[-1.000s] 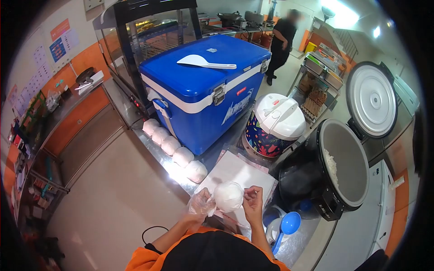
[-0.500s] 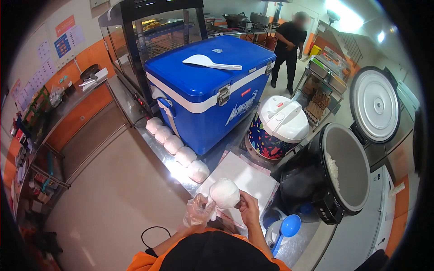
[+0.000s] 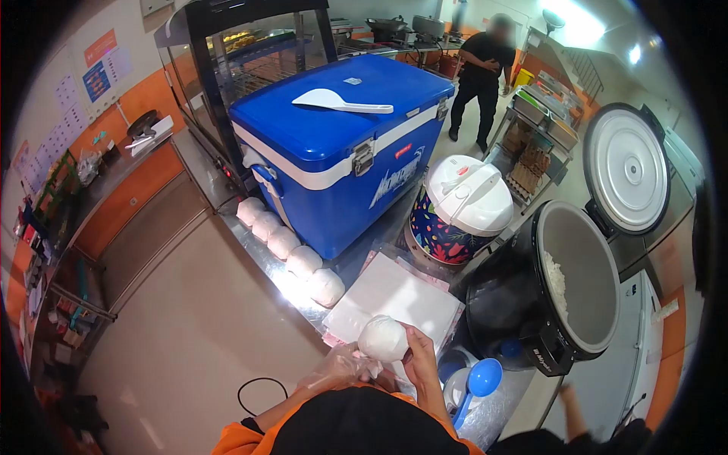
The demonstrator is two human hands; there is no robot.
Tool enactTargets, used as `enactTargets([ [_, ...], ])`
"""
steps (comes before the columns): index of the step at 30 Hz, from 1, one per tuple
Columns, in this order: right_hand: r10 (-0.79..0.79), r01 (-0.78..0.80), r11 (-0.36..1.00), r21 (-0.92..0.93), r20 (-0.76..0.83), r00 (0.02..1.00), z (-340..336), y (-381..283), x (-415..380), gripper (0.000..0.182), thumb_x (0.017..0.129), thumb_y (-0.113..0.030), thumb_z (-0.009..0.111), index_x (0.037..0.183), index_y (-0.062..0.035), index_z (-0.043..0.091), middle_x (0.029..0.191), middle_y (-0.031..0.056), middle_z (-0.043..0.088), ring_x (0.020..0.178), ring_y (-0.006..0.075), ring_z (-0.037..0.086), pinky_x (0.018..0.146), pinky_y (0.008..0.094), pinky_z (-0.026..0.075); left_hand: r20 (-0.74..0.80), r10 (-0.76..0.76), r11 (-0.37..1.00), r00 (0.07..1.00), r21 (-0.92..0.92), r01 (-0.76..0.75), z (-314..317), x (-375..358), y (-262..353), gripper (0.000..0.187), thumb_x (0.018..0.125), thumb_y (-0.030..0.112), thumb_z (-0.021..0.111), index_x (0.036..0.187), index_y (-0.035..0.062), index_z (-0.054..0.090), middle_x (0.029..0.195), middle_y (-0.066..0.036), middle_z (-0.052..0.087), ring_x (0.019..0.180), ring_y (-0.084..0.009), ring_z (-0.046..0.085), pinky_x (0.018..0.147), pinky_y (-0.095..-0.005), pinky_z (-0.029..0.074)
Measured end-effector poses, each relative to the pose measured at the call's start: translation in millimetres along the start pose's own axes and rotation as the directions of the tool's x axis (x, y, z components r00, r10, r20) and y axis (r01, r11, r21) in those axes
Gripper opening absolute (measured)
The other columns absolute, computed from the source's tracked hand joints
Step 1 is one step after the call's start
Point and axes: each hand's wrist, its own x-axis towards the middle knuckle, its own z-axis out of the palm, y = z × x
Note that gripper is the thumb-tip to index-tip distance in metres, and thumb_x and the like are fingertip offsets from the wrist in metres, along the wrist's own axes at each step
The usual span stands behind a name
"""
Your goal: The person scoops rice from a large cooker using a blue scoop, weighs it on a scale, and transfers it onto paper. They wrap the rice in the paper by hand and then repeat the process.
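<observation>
A round white paper-wrapped bundle (image 3: 383,338) is held between my hands, over the near edge of a stack of white paper sheets (image 3: 394,292). My left hand (image 3: 343,367), in a clear plastic glove, is closed at the bundle's lower left side; its fingers are partly hidden. Bare, my right hand (image 3: 419,355) grips the right side, thumb on top. Several similar wrapped bundles (image 3: 303,262) sit in a row along the metal table's left edge, beside a blue cooler box (image 3: 318,193).
A white rice paddle (image 3: 345,101) lies on the cooler. To the right stand a patterned container (image 3: 460,212) with a white lid and an open rice cooker (image 3: 580,280). A blue scoop (image 3: 484,379) is near my right hand. Someone's arm (image 3: 574,413) shows lower right; another person (image 3: 483,80) stands behind.
The bundle and my hands have moved slightly down and to the right. My left hand has shifted lower beneath the bundle. An arm has appeared at lower right, and the person behind has shifted stance.
</observation>
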Motion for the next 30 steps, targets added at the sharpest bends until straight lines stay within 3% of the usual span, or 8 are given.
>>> enactTargets([
  [5,0.085,-0.082,0.995,-0.060,0.058,0.995,-11.7,4.3,-3.7,0.041,0.098,-0.029,0.048,0.119,0.0058,0.057,0.110,0.0141,0.064,0.099,0.0226,0.063,0.088,0.0373,0.051,0.258,0.023,0.953,0.966,-0.298,0.057,-4.7,19.1,-15.4,0.036,0.090,0.024,0.060,0.116,-0.0009,0.055,0.099,-0.011,0.066,0.085,-0.0224,0.064,0.076,-0.0324,0.054],
  [7,0.111,-0.106,0.991,-0.078,0.070,0.991,-14.6,4.7,-3.2,0.041,0.098,-0.029,0.049,0.119,0.0053,0.058,0.109,0.0135,0.064,0.098,0.0218,0.063,0.087,0.0371,0.052,0.317,0.085,0.642,0.944,-0.742,0.191,-9.3,0.5,5.7,0.050,0.092,0.033,0.057,0.126,-0.0020,0.046,0.114,-0.015,0.059,0.100,-0.0251,0.061,0.089,-0.0348,0.052],
  [13,0.287,-0.238,0.915,-0.325,0.111,0.952,-2.8,-17.8,-3.3,0.038,0.099,-0.029,0.048,0.119,0.0006,0.060,0.105,0.0096,0.065,0.094,0.0178,0.062,0.084,0.0326,0.051,0.240,-0.007,0.710,0.971,-0.682,0.174,4.9,-7.1,21.7,0.057,0.095,0.045,0.049,0.132,0.0030,0.042,0.122,-0.013,0.055,0.106,-0.0258,0.059,0.095,-0.0360,0.049],
  [17,0.174,-0.025,0.815,-0.578,0.204,0.963,-26.7,10.2,12.4,0.037,0.099,-0.032,0.048,0.115,-0.0031,0.065,0.102,0.0080,0.066,0.088,0.0172,0.062,0.078,0.0260,0.049,0.321,-0.043,0.780,0.946,-0.581,0.232,-7.4,30.1,-8.8,0.052,0.096,0.044,0.047,0.131,0.0054,0.043,0.119,-0.010,0.058,0.104,-0.0241,0.060,0.090,-0.0338,0.050],
  [20,0.320,-0.193,0.759,-0.621,0.099,0.942,-27.4,13.7,19.3,0.039,0.098,-0.035,0.047,0.107,-0.0016,0.067,0.110,0.0096,0.062,0.099,0.0176,0.058,0.083,0.0274,0.045,0.484,0.239,0.736,0.842,-0.656,0.168,-12.2,41.0,-20.4,0.048,0.096,0.044,0.047,0.127,0.0071,0.048,0.113,-0.009,0.061,0.102,-0.0232,0.060,0.085,-0.0347,0.051],
  [22,0.231,-0.048,0.689,-0.723,0.156,0.960,-29.4,17.9,25.3,0.042,0.098,-0.037,0.047,0.104,-0.0005,0.067,0.112,0.0100,0.059,0.102,0.0181,0.055,0.086,0.0286,0.044,0.099,-0.012,0.734,0.995,-0.675,0.076,-3.0,37.9,-13.6,0.044,0.096,0.044,0.047,0.122,0.0087,0.053,0.108,-0.009,0.063,0.100,-0.0229,0.061,0.083,-0.0387,0.050],
  [26,0.101,0.047,0.726,-0.686,0.173,0.980,-13.9,15.7,24.8,0.046,0.100,-0.040,0.039,0.110,-0.0025,0.064,0.108,0.0113,0.050,0.101,0.0192,0.050,0.090,0.0293,0.040,0.157,-0.061,0.662,0.986,-0.733,0.158,-17.5,34.7,15.9,0.044,0.094,0.042,0.051,0.122,0.0080,0.053,0.106,-0.011,0.063,0.093,-0.0241,0.063,0.078,-0.0393,0.054],
  [30,0.014,0.048,0.722,-0.690,0.084,0.996,-25.1,6.8,25.4,0.051,0.101,-0.043,0.031,0.125,-0.0065,0.058,0.107,0.0092,0.050,0.093,0.0167,0.051,0.083,0.0279,0.042,-0.173,0.583,0.731,0.794,-0.315,-0.605,-89.4,100.4,-3.2,0.045,0.094,0.039,0.053,0.123,0.0053,0.049,0.116,-0.011,0.060,0.103,-0.0268,0.061,0.087,-0.0419,0.052],
])
